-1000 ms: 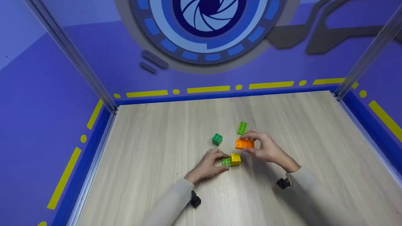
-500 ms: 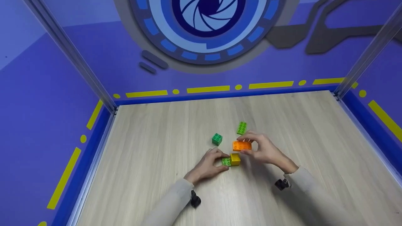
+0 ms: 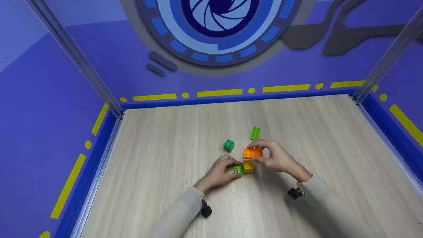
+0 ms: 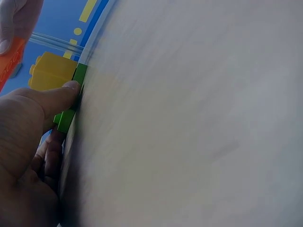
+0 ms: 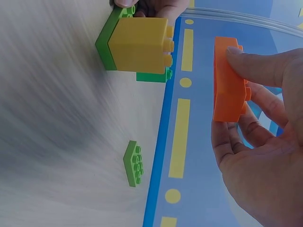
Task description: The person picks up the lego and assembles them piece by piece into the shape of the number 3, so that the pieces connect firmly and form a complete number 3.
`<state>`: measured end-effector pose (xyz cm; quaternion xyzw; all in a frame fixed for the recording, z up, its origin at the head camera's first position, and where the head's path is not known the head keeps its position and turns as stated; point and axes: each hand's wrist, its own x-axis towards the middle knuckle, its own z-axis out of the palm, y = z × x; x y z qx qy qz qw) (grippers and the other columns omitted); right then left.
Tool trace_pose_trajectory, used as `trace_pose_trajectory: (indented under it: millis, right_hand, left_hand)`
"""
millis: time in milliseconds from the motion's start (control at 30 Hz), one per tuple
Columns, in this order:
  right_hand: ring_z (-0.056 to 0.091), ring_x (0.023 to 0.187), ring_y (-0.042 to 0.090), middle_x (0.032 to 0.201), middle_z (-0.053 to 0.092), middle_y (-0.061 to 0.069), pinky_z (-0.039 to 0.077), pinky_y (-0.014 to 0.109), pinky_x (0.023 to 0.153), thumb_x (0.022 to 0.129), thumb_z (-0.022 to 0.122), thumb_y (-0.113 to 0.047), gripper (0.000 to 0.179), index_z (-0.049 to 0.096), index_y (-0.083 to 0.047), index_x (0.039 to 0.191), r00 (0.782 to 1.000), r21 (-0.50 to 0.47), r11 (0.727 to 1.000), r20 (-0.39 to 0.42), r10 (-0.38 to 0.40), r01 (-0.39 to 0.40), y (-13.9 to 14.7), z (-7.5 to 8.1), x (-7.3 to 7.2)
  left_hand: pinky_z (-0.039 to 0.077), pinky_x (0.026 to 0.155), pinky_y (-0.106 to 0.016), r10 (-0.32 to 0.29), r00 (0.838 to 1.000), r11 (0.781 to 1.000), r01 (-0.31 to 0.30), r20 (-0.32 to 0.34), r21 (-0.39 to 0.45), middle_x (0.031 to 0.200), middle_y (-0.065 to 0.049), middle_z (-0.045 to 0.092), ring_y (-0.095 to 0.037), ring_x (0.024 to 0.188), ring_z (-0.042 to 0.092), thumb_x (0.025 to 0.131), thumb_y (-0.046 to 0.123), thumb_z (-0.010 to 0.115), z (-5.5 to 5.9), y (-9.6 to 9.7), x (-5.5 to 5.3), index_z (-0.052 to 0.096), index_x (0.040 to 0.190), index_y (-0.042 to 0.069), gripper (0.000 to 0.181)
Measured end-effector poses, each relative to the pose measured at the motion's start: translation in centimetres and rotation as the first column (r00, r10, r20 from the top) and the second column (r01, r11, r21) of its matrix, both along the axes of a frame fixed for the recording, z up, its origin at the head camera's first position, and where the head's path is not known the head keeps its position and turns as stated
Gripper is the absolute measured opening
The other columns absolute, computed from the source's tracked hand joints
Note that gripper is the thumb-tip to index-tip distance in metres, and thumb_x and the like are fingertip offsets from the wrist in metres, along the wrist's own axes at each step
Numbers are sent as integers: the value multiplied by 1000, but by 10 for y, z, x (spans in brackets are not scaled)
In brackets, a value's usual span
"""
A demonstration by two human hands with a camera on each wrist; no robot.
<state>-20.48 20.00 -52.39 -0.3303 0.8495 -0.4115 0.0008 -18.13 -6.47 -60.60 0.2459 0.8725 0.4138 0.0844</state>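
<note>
My left hand (image 3: 218,173) rests on the table and pinches a flat light-green toy building brick (image 3: 238,169) between thumb and fingers. A yellow block-shaped brick (image 3: 248,167) is stacked on the right end of that green one, studs up. Held in the air by my right hand (image 3: 277,157) is an orange brick (image 5: 226,87), longer than the yellow one, gripped at its sides by thumb and fingertips. The right wrist view shows a gap between the orange brick's underside and the yellow brick's studs.
Farther back on the wooden table (image 3: 165,138) stands a dark-green square brick (image 3: 228,145). A flat light-green brick (image 3: 254,133) lies just beyond my right hand. Blue-purple printed walls (image 3: 224,76) close off the table's back and sides.
My right hand has shifted a little left with the orange brick, which now sits closer to the yellow brick in the head view. The left hand and the bricks on the table stay put.
</note>
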Motion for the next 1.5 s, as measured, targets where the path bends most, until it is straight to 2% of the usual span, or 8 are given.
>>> trace_pose_trajectory:
  millis: [300,567,900,1233,1400,1500]
  right_hand:
    - [68,104,22,122,74,5,59,38,92,89,84,1,35,77,-12,121,999,-13,1000,50,19,-18,-5,-2,1]
    - [67,100,21,120,75,5,59,38,88,89,84,0,35,77,-11,122,998,-23,999,42,37,-36,-8,-5,1]
    - [66,99,19,117,75,3,59,36,86,88,86,-2,33,77,-12,119,998,-27,998,-1,60,-60,-13,-8,1]
    - [67,103,21,117,75,3,58,37,91,89,85,-2,32,77,-12,119,997,-33,998,44,61,-60,-16,-8,2]
    - [65,104,18,118,73,-1,58,41,93,90,85,-4,32,77,-15,119,994,-23,998,99,52,-50,-19,-8,4]
    - [65,104,18,118,73,-1,58,42,93,90,85,-4,32,77,-15,119,993,-23,998,103,52,-50,-21,-10,5]
  left_hand:
    - [47,107,-33,-7,1000,1000,7,-9,5,120,3,65,-13,119,56,95,31,83,0,0,0,76,132,18,40]
    - [48,109,-34,-5,1000,1000,5,-12,7,121,3,65,-14,121,57,95,30,82,0,-1,-1,76,132,18,39]
    - [47,102,-29,-5,1000,1000,4,9,11,118,4,64,-12,116,56,96,31,82,0,-1,-1,76,132,18,39]
    - [47,101,-30,4,1000,1000,-4,17,9,117,5,64,-12,114,55,96,32,82,1,-1,-2,76,131,18,38]
    - [48,104,-30,12,1000,1000,-12,4,-20,119,6,63,-11,115,55,95,33,82,0,-1,-2,76,129,12,40]
    - [49,102,-30,12,1000,999,-12,-9,-32,118,6,62,-12,112,54,95,34,82,0,-1,-2,76,126,9,40]
